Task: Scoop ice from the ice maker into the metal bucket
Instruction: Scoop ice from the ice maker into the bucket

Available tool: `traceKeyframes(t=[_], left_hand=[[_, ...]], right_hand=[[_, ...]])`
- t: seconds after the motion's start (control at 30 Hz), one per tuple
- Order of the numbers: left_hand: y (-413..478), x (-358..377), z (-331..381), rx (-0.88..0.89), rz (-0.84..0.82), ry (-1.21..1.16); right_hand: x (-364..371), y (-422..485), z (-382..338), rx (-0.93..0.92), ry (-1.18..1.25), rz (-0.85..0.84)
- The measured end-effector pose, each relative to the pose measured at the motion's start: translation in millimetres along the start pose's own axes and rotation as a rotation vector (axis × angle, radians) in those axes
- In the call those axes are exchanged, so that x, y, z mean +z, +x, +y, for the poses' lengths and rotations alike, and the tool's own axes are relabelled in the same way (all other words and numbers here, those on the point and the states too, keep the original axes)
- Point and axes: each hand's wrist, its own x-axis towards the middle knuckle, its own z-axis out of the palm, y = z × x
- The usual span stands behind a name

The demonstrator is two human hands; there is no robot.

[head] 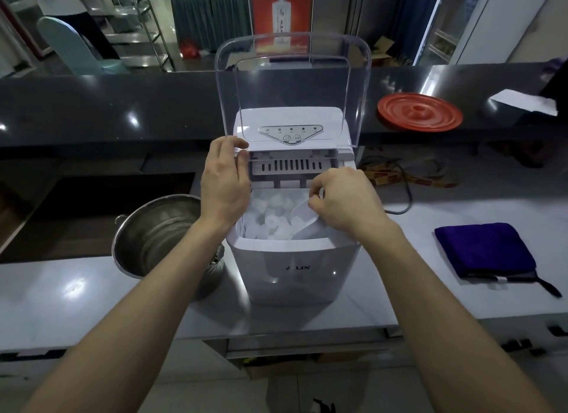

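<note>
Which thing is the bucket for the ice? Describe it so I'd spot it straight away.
Find the white ice maker, clear lid raised, on the pale counter. The metal bucket stands just left of it, beneath the person's left forearm. It alone is round, open-topped, shiny steel.

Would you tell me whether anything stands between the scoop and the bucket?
Yes: the left hand holds the ice maker's top left corner, and its forearm runs between the scoop in the right hand and the bucket.
</note>
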Motion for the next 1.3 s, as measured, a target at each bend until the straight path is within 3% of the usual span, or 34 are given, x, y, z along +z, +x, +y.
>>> traceKeyframes(t=[0.4, 0.63, 0.87, 1.03, 1.3], left_hand=[[-2.0, -2.3, 3.7, -0.031, -0.003, 0.011], [-1.8, -1.7, 1.4, -0.027, 0.008, 0.003], [-2.1, -1.4, 1.1, -0.028, 0.018, -0.013], [-2.3, -2.5, 1.1, -0.037, 0.016, -0.016], [-0.4, -2.3, -1.2, -0.041, 0.002, -0.022]], right_hand=[[13.4, -0.9, -4.8, 0.074, 0.216, 0.109], [19.2, 3.5, -5.7, 0.013, 0.140, 0.044], [24.8, 1.6, -9.6, 0.057, 0.239, 0.089], [33.5, 6.5, -15.3, 0.034, 0.109, -0.071], [29.6, 9.4, -7.9, 0.085, 0.129, -0.205]])
